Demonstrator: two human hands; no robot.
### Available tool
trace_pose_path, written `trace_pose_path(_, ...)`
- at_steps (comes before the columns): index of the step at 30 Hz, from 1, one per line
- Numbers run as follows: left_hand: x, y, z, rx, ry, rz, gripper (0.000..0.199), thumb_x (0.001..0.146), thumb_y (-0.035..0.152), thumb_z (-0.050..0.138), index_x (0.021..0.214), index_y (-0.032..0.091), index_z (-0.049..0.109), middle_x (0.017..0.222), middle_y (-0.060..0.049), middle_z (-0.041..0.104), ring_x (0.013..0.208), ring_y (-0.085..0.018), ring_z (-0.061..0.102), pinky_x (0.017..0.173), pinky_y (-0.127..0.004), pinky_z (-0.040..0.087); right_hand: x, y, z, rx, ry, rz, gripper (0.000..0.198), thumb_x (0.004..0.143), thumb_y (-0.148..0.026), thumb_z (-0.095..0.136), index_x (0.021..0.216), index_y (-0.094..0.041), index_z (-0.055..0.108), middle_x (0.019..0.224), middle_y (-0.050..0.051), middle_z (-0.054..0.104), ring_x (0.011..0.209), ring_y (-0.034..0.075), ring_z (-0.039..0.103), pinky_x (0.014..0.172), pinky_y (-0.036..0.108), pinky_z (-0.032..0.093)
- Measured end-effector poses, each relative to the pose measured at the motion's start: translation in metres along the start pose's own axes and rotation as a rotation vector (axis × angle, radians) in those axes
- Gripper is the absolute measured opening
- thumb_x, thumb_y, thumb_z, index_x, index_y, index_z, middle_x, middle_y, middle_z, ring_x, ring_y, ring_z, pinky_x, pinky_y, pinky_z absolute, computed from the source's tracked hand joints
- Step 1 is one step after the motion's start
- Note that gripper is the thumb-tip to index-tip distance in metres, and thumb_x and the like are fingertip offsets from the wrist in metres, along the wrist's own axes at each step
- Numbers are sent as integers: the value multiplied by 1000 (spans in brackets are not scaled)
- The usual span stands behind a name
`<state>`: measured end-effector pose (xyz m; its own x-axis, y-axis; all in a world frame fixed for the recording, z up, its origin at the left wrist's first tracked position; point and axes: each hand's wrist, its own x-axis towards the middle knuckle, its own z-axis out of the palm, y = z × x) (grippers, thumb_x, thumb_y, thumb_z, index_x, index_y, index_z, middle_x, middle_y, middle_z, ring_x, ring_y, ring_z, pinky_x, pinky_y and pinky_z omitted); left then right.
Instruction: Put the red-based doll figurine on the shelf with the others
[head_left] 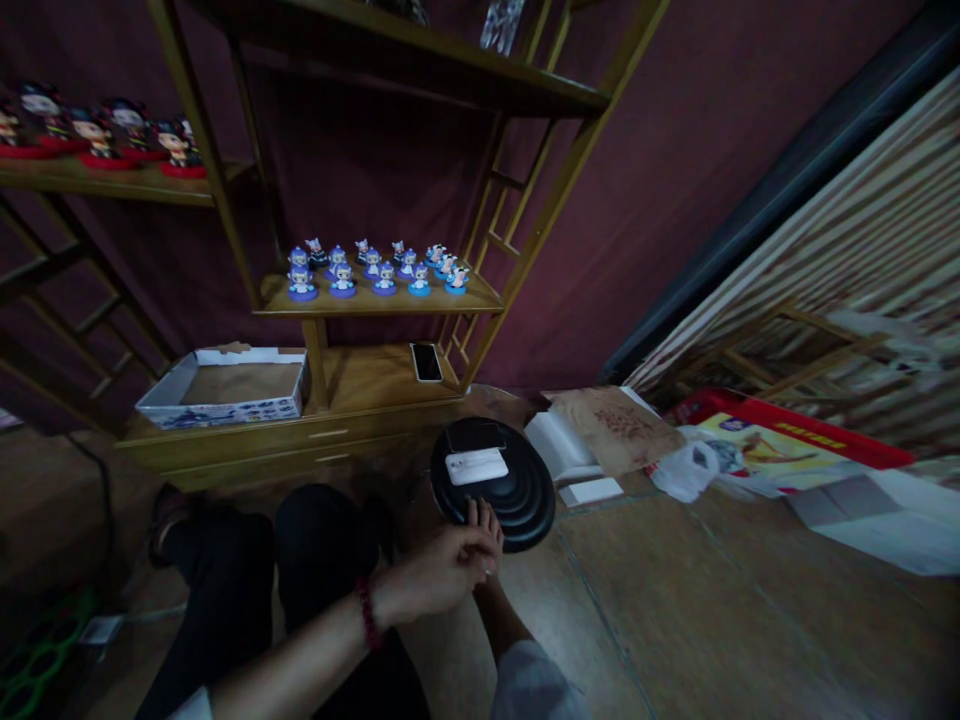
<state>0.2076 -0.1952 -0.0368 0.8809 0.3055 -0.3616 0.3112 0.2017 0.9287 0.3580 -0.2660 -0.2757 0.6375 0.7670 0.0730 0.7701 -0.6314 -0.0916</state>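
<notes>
My left hand (439,573), with a dark red bead bracelet (367,612) at the wrist, reaches across from the lower left. Its fingers close over the back of my right hand (486,522), near the wrist. The fingers of my right hand stretch out at the near edge of a round black stool (525,490) with ringed ridges; part of that hand is covered by the left. On the stool lies a white phone-like case or device (476,466). A dark phone-like slab (476,436) is just behind it.
A wooden shelf (375,300) carries several small figurines (343,280). Lower down are an open cardboard tray (292,385) and a phone (427,362). Right of the stool, the floor holds a white box (562,445), brown paper (619,430), a plastic bag (686,470) and a red-yellow box (787,445).
</notes>
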Motion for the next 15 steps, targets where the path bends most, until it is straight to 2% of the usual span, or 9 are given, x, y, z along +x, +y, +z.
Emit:
trace_pose_path(4,40,-45,4,-107,133,-207,16,75,13,50,83,13,64,67,1,58,60,-9,53,59,-21,41,-33,8,-1,15,14,-36,49,78,-24,47,126,-16,49,132,13,47,122,29,40,102,42,27)
trace_pose_path(7,55,-76,2,-123,299,-321,13,74,9,52,78,14,63,59,4,55,56,-8,51,55,-20,38,-52,12,-8,17,-12,-33,52,72,-21,50,124,-17,50,133,12,46,121,29,40,103,42,26)
trace_pose_path(11,58,-106,-3,-136,390,-436,14,74,4,50,74,14,60,53,4,52,51,-9,49,53,-20,38,-69,15,-18,22,-28,-27,59,68,-13,47,127,-18,46,134,10,44,124,26,36,102,40,27)
trace_pose_path(15,53,-120,-9,-186,426,-504,13,75,6,49,71,14,57,58,3,54,49,-8,51,54,-21,42,-81,20,-20,38,-27,-47,56,70,-15,48,126,-18,47,133,11,46,123,27,37,101,41,28)
